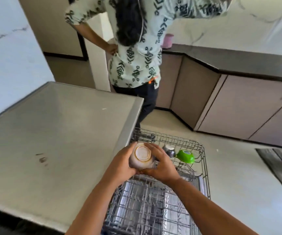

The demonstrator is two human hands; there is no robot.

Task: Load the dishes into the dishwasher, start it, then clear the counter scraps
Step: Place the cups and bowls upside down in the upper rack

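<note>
A beige ceramic bowl is held upside down, its round foot facing up, above the pulled-out dishwasher rack. My left hand grips its left side and my right hand grips its right side, thumbs meeting under the near edge. In the rack behind it sit an upturned steel cup and an upturned green bowl. A lower wire rack lies beneath my forearms.
The grey dishwasher top spreads to the left, with a dark smudge on it. Another person in a patterned shirt stands just beyond the rack. A dark counter with beige cabinets runs along the right, a pink container on it.
</note>
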